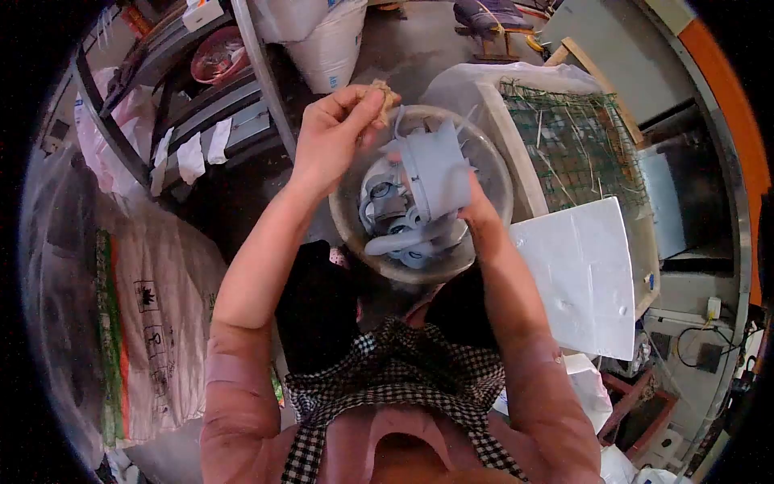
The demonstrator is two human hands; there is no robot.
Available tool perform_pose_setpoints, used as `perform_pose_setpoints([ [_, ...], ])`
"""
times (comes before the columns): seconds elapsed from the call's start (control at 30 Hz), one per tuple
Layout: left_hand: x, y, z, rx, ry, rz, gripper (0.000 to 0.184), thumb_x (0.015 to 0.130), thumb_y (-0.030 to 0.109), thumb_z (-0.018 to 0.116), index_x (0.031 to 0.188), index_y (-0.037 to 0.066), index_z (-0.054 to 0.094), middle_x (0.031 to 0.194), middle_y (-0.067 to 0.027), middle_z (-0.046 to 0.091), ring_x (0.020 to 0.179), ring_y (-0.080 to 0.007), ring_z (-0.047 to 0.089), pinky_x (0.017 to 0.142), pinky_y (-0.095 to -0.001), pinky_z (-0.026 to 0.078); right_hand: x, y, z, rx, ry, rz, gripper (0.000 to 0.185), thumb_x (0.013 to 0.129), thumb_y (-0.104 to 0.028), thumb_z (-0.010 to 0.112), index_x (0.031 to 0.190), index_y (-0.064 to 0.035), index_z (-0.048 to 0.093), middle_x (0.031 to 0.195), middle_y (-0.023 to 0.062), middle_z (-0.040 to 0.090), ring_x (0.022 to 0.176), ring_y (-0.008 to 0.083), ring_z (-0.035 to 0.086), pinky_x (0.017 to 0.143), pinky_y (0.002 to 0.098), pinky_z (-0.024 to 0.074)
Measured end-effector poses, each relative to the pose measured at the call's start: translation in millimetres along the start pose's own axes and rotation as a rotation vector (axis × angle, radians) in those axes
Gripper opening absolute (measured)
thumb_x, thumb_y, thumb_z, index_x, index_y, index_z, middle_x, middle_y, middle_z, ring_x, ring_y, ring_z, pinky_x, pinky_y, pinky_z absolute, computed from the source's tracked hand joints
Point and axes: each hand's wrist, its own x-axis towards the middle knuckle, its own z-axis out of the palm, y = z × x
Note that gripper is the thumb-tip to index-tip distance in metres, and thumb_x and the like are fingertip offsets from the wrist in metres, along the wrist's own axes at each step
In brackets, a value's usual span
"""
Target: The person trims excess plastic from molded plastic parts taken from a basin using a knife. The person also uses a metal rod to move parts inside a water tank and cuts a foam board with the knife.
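My left hand (337,129) is raised at the far left side of a round basin (501,173), its thumb and fingers pinched on a small crumpled tan wad (385,98). I cannot tell if the wad is cloth or sponge. Over the basin, my right hand (477,200) grips a light grey curved plastic part (438,173) from the right; most of its fingers are hidden behind the part. Several similar grey plastic parts (395,242), some with ring-shaped openings, lie in the basin below.
Right of the basin stands a frame with green netting (556,145), and a white board (584,274) lies nearer. A metal rack (262,77) and a printed woven sack (161,323) are at left. A white sack (326,52) stands beyond the basin.
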Motion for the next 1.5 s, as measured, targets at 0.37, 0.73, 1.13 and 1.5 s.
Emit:
perform_pose_setpoints([
  [0.37,-11,9,29,0.528,-0.168,0.492,0.019,0.085,0.015,0.055,0.092,-0.002,0.061,0.070,-0.0018,0.057,0.061,-0.0086,0.049,0.056,-0.0221,0.039,9,16,-14,-0.151,-0.161,-0.114,0.045,0.084,-0.034,0.051,0.114,-0.0012,0.052,0.101,0.0079,0.059,0.089,0.0138,0.054,0.078,0.0276,0.0419],
  [0.73,69,-136,-165,0.305,0.394,-0.348,0.023,0.084,0.024,0.058,0.094,0.003,0.059,0.070,-0.0004,0.053,0.061,-0.0105,0.048,0.053,-0.0243,0.038,23,5,-9,0.148,0.359,0.267,0.054,0.086,-0.045,0.049,0.108,0.0030,0.055,0.106,0.0094,0.058,0.093,0.0164,0.055,0.082,0.0301,0.0426],
  [1.13,161,-218,-373,-0.119,0.690,-0.188,0.034,0.076,0.002,0.059,0.106,-0.005,0.044,0.080,-0.0136,0.057,0.070,-0.0263,0.059,0.061,-0.0357,0.049,54,34,-77,0.584,0.397,0.532,0.055,0.083,-0.057,0.044,0.091,-0.0038,0.052,0.055,0.0043,0.044,0.045,0.0140,0.041,0.040,0.0260,0.0343],
  [1.5,68,-126,-114,0.293,-0.088,-0.473,0.037,0.091,0.028,0.044,0.116,0.001,0.047,0.093,-0.0115,0.060,0.084,-0.0194,0.059,0.073,-0.0319,0.048,45,26,-54,0.934,0.378,0.405,0.042,0.091,-0.035,0.042,0.116,0.0000,0.042,0.080,0.0217,0.048,0.048,0.0147,0.040,0.035,0.0155,0.0347],
])
